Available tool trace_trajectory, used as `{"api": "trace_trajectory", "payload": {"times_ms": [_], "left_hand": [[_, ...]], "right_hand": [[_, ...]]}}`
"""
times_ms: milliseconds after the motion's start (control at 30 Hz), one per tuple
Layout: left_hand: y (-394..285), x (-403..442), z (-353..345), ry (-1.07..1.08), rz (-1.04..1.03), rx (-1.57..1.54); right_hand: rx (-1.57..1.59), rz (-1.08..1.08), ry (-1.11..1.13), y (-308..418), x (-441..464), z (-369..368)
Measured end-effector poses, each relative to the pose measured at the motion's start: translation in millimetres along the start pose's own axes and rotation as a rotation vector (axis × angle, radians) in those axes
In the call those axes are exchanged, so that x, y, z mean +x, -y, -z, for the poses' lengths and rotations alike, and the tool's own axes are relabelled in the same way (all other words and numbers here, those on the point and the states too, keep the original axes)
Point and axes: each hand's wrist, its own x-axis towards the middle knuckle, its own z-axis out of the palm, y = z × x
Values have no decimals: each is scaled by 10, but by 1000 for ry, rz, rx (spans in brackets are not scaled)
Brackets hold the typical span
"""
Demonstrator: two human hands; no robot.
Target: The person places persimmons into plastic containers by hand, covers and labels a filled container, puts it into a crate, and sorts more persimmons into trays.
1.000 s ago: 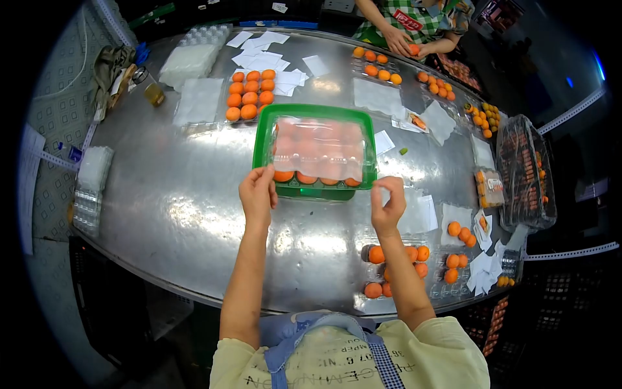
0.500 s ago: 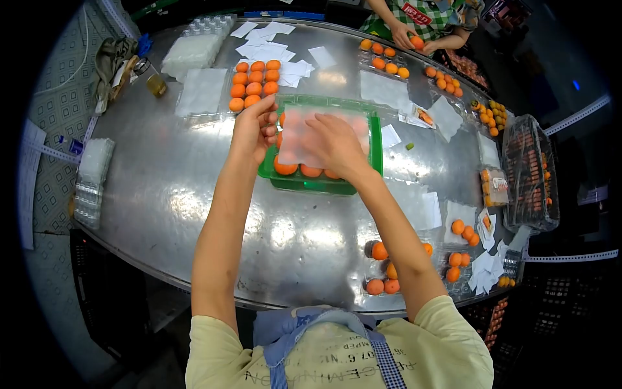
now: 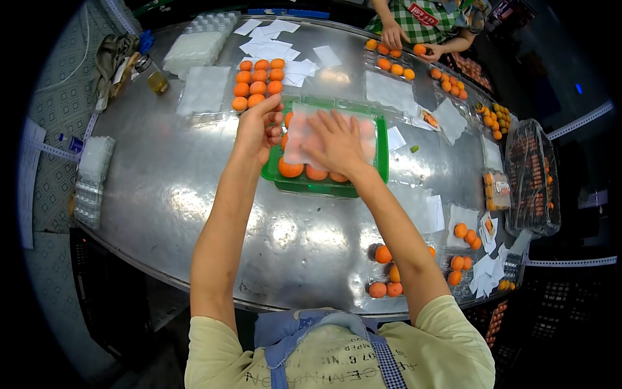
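Note:
A pale, see-through sheet point(image 3: 303, 152) lies over rows of orange fruit point(image 3: 291, 168) in a clear plastic box. The box sits in a green tray point(image 3: 382, 155) in front of me. My right hand point(image 3: 337, 139) rests flat on the sheet, fingers spread. My left hand point(image 3: 257, 129) is at the box's left rim, its thumb side up and its fingers loosely bent and apart. No held thing shows in it; whether it touches the clear plastic is hard to see. The sheet blurs the fruit below it.
Beyond my left hand stands another box of oranges point(image 3: 258, 87), near scattered white cards point(image 3: 269, 48) and stacked clear trays point(image 3: 194, 52). A glass jar point(image 3: 156, 82) is at the left. More oranges point(image 3: 393, 272) lie front right. Across the table, a co-worker's hand point(image 3: 392, 32) reaches over fruit.
My right hand's fingers have spread out flat on the sheet. My left hand stays at the left rim. The co-worker's hands have moved apart, one now over the fruit row.

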Motion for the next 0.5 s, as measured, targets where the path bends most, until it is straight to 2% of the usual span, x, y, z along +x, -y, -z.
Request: {"api": "trace_trajectory", "payload": {"times_ms": [233, 433, 500], "left_hand": [[26, -45, 3, 3, -4, -10], [53, -108, 10, 5, -6, -20], [66, -142, 31, 3, 2, -7]], "right_hand": [[-12, 4, 30, -42, 89, 22], [-44, 96, -151, 59, 8, 247], [115, 103, -212, 103, -139, 434]]}}
